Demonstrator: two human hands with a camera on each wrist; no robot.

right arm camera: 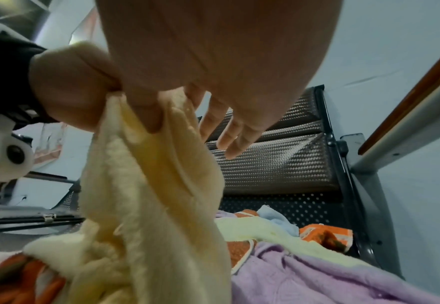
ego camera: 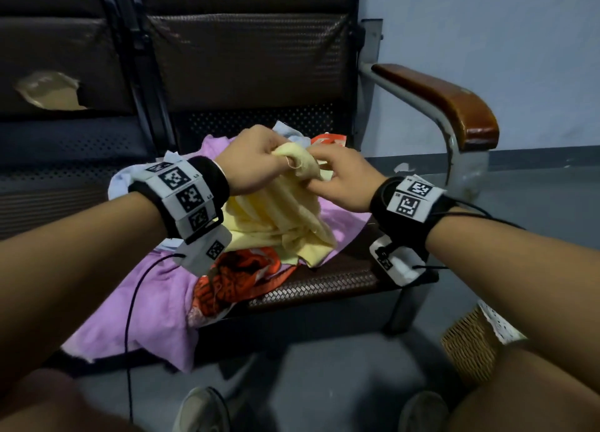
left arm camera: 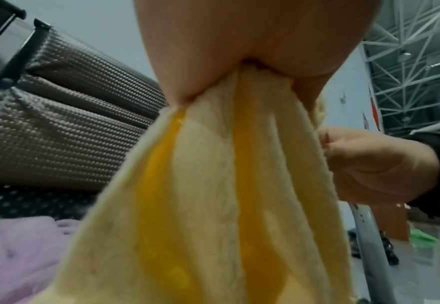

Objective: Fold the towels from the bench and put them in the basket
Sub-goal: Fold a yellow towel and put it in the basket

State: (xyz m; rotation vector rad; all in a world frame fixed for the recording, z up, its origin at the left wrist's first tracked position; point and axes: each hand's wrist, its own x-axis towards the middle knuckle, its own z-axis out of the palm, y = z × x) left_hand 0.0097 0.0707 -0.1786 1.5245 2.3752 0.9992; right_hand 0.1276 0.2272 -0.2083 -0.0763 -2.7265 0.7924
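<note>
A pale yellow towel [ego camera: 279,217] hangs bunched above the bench seat [ego camera: 324,285], lifted by its top edge. My left hand [ego camera: 256,158] grips that bunched top, and the towel [left arm camera: 213,185] falls from its closed fingers. My right hand [ego camera: 337,175] pinches the same edge just to the right, between thumb and forefinger; its other fingers [right arm camera: 234,131] stay spread off the cloth [right arm camera: 156,195]. Under it lie a lilac towel [ego camera: 146,301], an orange patterned towel [ego camera: 240,275] and a light blue one [ego camera: 289,131]. A woven basket [ego camera: 470,344] stands on the floor at the lower right.
The bench has a woven dark backrest [ego camera: 246,58] and a metal armrest with a wooden top [ego camera: 454,106] on the right. A second seat [ego camera: 58,171] adjoins on the left. My shoes [ego camera: 201,412] are on the grey floor [ego camera: 341,383] in front.
</note>
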